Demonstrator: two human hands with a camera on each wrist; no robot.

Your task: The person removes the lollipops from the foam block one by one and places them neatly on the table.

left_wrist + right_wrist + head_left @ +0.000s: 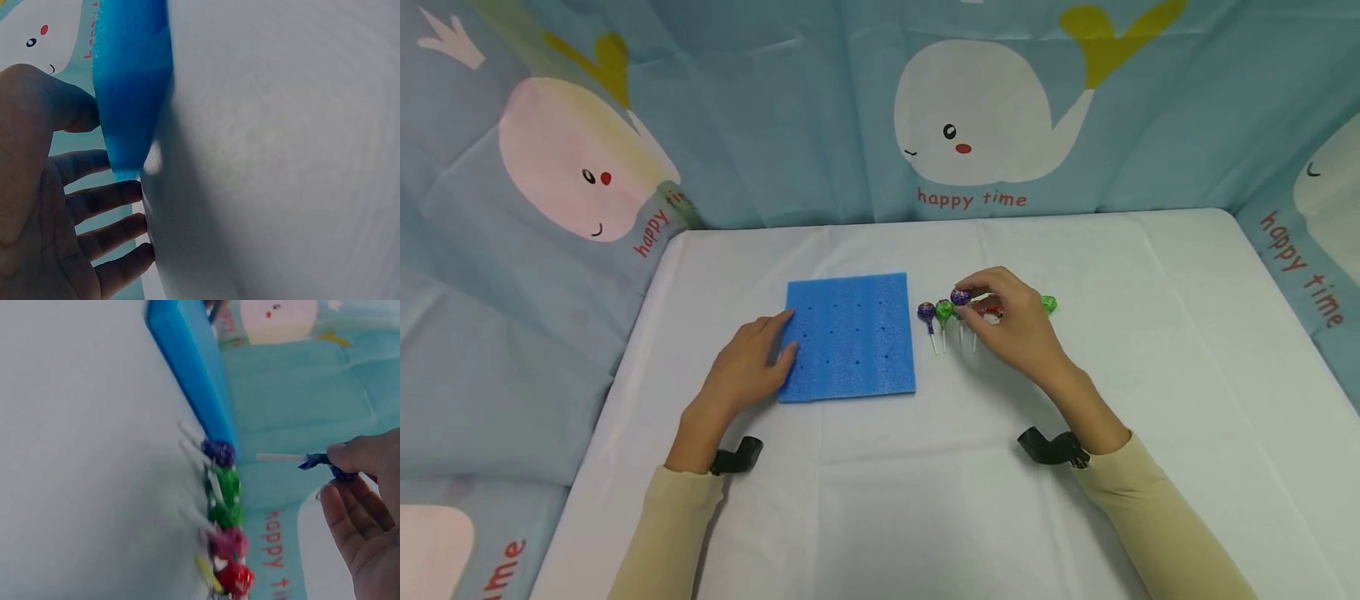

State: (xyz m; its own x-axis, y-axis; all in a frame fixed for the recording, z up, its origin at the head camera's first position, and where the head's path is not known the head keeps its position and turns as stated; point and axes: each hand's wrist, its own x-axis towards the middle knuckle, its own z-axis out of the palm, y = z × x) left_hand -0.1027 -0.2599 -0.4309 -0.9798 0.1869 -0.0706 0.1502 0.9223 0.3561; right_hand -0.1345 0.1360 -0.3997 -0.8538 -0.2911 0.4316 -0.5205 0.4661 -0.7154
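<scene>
My left hand (747, 360) touches the left edge of a blue foam board (852, 346), its thumb and fingers spread there. The board lies flat and has rows of small holes. To its right, my right hand (1017, 323) pinches a purple-wrapped lollipop (343, 474) between thumb and fingers, raised off the table. In the right wrist view its white stick points left, away from the hand. Below it lies a row of lollipops: a purple one (926, 312), a green one (943, 310), then another green, a pink and a red one (235, 579). The hand partly covers the row in the head view.
A white cloth covers the table (880, 500). Another green lollipop (1049, 303) shows at the row's right end, past the right hand. A blue curtain (790, 125) with whale prints hangs behind the table and along its left side.
</scene>
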